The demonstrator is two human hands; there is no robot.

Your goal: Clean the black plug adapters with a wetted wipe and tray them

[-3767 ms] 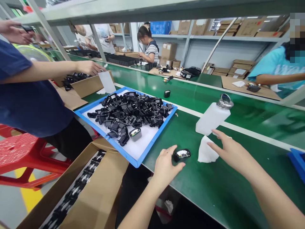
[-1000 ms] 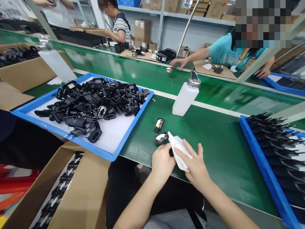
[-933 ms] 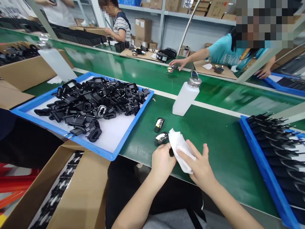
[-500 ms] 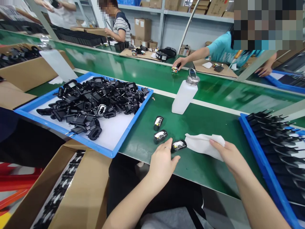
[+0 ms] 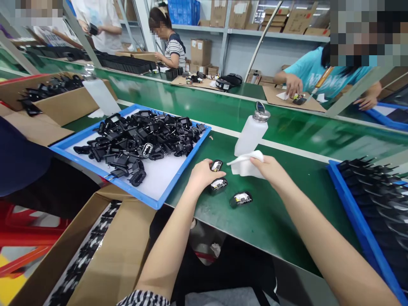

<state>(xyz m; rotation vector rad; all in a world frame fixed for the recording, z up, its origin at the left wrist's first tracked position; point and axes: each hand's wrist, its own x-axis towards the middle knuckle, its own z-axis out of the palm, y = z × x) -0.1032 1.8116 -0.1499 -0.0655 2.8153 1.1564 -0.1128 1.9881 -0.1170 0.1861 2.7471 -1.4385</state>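
Note:
My left hand point(image 5: 201, 175) is curled at the farthest of three small black oval plug housings point(image 5: 217, 165). Its thumb lies along the near side and its fingers at the left and back, partly hidden. A second black housing point(image 5: 219, 184) stands close below the thumb, and a third housing point(image 5: 241, 198) is nearer me to the right. Each shows white and yellow parts inside its open top. My right hand point(image 5: 267, 166) pinches a folded white cloth point(image 5: 247, 164) above the green table, in front of a white pump bottle point(image 5: 251, 135).
A blue-rimmed tray point(image 5: 162, 199) heaped with black plug parts lies left. Another blue tray point(image 5: 346, 199), with rows of black pronged pieces, is at right. An open cardboard box point(image 5: 124, 229) stands below the left tray. Co-workers sit across the green bench point(image 5: 293, 221).
My left hand has moved from the nearest housing to the farthest one. My right hand has carried the cloth left and away from me. The camera view has shifted slightly.

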